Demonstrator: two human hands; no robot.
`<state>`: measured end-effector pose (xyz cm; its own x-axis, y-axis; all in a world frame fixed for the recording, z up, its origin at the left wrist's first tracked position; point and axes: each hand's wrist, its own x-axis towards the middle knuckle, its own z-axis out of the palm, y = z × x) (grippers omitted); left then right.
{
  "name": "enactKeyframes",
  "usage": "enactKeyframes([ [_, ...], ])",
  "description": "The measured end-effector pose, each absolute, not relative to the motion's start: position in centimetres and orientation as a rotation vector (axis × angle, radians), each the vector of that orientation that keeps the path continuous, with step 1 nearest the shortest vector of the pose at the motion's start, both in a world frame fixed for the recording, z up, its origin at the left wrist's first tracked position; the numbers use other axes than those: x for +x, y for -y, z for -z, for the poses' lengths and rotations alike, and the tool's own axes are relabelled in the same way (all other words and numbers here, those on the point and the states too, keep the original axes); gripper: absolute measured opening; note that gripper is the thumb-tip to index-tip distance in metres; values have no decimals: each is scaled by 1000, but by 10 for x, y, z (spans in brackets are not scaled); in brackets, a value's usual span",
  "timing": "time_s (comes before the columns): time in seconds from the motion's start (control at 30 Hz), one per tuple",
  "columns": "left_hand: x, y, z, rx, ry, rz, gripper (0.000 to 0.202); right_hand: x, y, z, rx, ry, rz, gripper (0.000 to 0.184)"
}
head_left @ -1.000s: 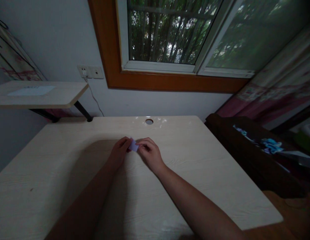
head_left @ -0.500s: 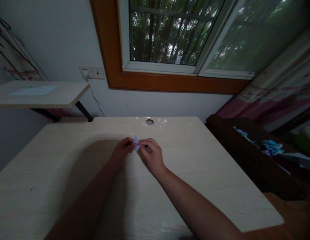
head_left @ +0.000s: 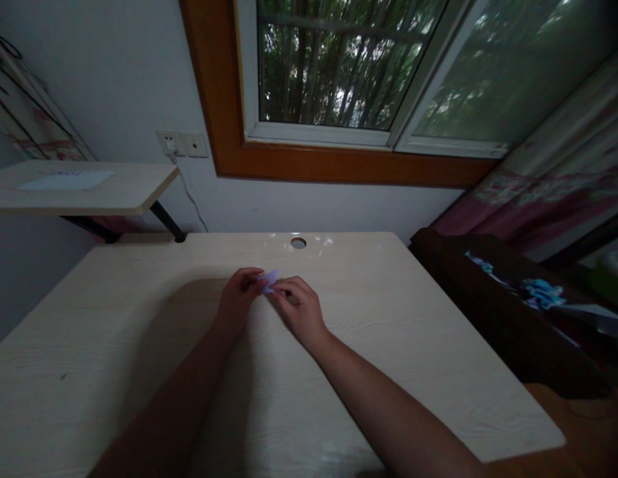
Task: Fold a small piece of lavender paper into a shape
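A small piece of folded lilac paper (head_left: 269,280) is held between my two hands, over the far middle of the pale wood-grain desk (head_left: 413,358). My left hand (head_left: 239,295) pinches its left side between thumb and fingers. From the right, my right hand (head_left: 301,305) is closed with thumb and fingertips at the paper's lower right edge. Fingers cover part of the paper, so its full folded shape is hidden.
Behind my hands is a round cable hole (head_left: 299,243) in the desk. A raised shelf (head_left: 154,182) with a paper sheet (head_left: 67,180) stands at the left. To the right, beyond the desk edge, a dark wooden piece of furniture (head_left: 468,292) carries blue crumpled items (head_left: 541,293).
The lilac paper has turned in my fingers, its point now leaning up to the right. Both hands have shifted slightly left.
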<state>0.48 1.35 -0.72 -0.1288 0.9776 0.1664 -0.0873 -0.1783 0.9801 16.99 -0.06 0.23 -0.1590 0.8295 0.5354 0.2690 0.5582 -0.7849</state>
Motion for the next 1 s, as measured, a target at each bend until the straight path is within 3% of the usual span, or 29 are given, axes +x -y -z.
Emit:
enactKeyframes([
  [0.63,10,-1,5,1245,-859,-1537,26,174,-4,-3,-991,1489,-650,13],
  [1.0,4,-6,7,1601,-1109,-1483,14,174,-3,-2,-917,1515,-714,12],
])
